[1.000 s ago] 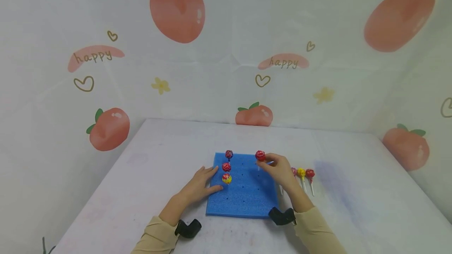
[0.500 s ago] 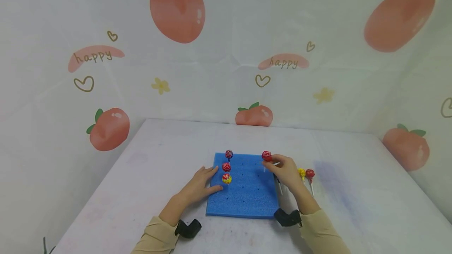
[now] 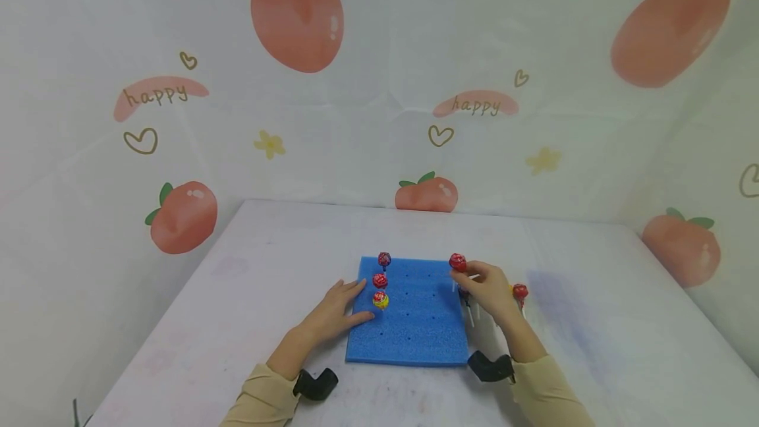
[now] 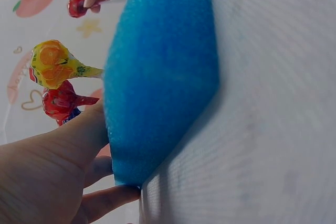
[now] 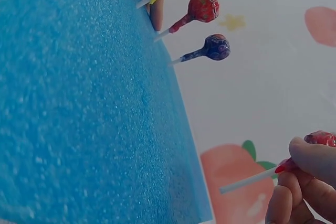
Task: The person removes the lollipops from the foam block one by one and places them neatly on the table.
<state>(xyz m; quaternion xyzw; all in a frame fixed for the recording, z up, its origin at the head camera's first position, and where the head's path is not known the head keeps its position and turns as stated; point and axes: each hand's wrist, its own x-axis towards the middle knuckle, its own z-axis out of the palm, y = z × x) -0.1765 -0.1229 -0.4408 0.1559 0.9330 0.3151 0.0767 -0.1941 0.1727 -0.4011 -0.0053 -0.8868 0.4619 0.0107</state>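
Observation:
My right hand [image 3: 491,292] pinches a red-wrapped lollipop [image 3: 457,262] just under its head, over the far right corner of a blue foam board [image 3: 409,348]. In the right wrist view its white stick [image 5: 247,181] hangs free of the board. My left hand [image 3: 329,313] rests on the board's left edge, thumb and fingers spread. Beside it, three lollipops stand upright in a column: a dark blue one [image 5: 217,47] farthest, a red one [image 3: 380,281] in the middle and a yellow one [image 3: 381,300] nearest. Small holes dot the board.
Right of the board, a red lollipop [image 3: 520,291] lies on the white table [image 3: 593,282], with a yellow one mostly hidden behind my right hand. A dark-wrapped lollipop [image 3: 466,296] lies close to the board's right edge. A fruit-print cloth [image 3: 356,130] hangs behind.
My right hand has drifted right with the red lollipop, from above the board towards its far right corner, covering more of the loose lollipops. My left hand has stayed put.

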